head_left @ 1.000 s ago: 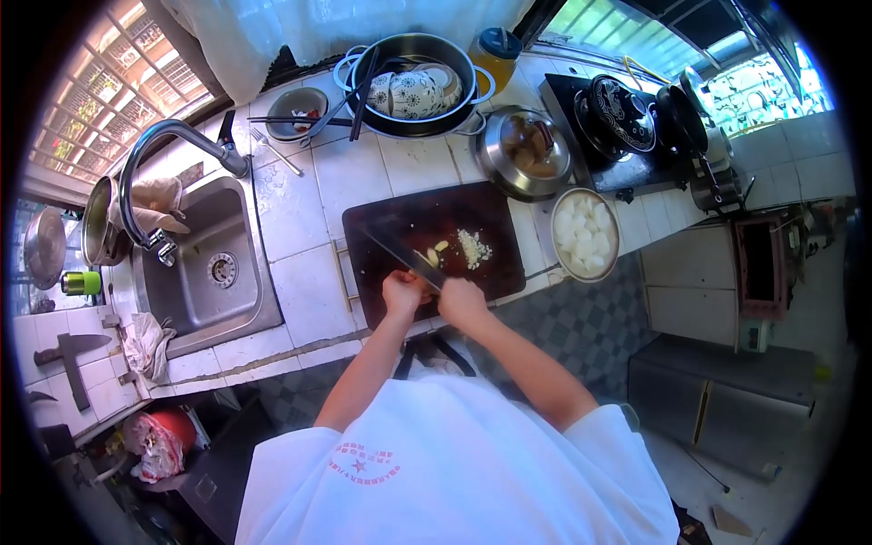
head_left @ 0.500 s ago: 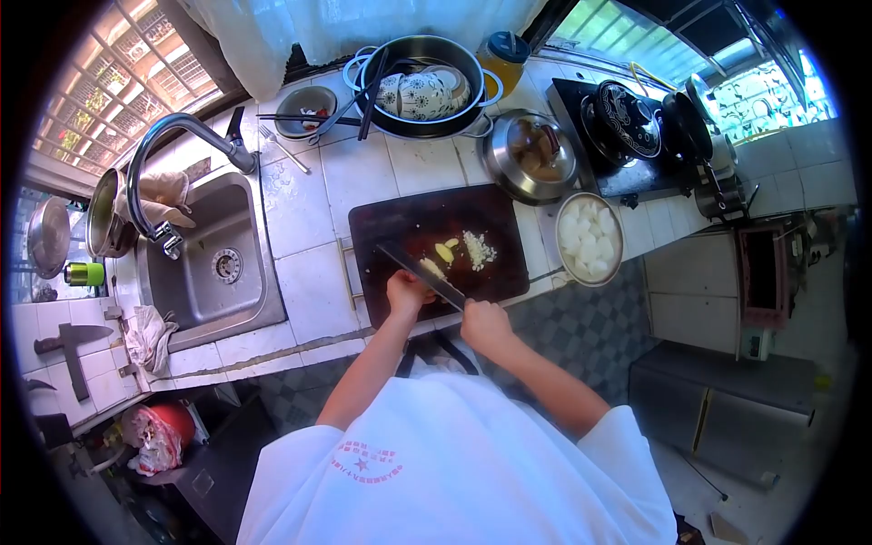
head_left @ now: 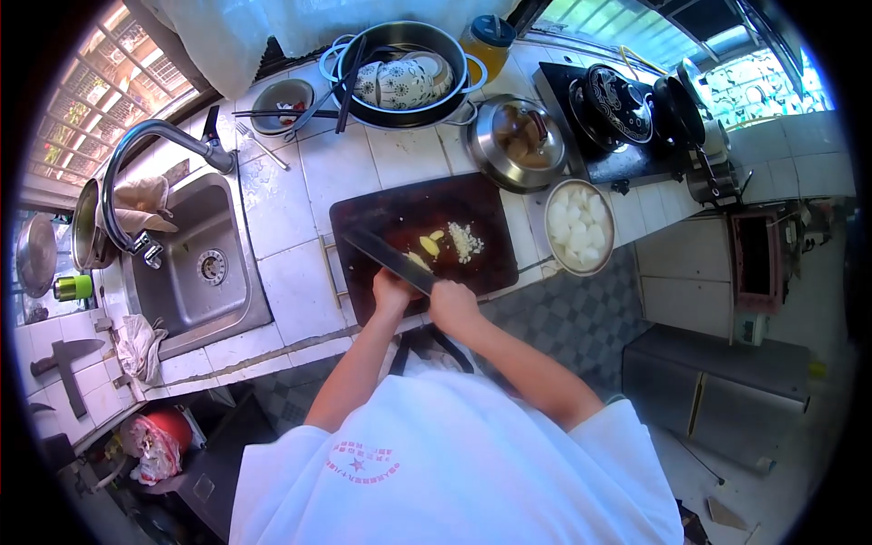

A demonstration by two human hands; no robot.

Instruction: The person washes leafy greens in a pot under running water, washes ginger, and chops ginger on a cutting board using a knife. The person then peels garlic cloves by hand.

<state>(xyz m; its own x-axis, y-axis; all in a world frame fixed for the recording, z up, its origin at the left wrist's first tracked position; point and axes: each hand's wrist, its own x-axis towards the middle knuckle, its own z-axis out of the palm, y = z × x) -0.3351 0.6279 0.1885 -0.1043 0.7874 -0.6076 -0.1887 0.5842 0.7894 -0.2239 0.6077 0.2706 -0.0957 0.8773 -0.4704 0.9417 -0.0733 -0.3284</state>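
Note:
My right hand [head_left: 451, 304] is closed round the handle of a long, dark-bladed knife [head_left: 380, 252], its blade slanting up to the left over the dark cutting board [head_left: 486, 204]. Close under the blade, my left hand [head_left: 391, 289] has its fingers curled in; the blade partly hides them and whatever they grip. Beside the blade's far edge lie pale sliced pieces [head_left: 418, 261], perhaps garlic. Two yellowish cloves [head_left: 430, 245] rest farther in, and a small heap of finely chopped white bits [head_left: 465, 242] sits to their right.
Right of the board is a bowl of white chunks [head_left: 579, 227]. Behind stand a lidded pot [head_left: 518, 177], a large pot with patterned bowls [head_left: 468, 64] and a small bowl with chopsticks [head_left: 282, 95]. The sink [head_left: 195, 309] lies left, the stove [head_left: 627, 168] right.
The whole scene has shifted slightly left and up as the view moved. The blade's angle has changed a little, with its broad side showing more. Both hands stay at the board's near edge.

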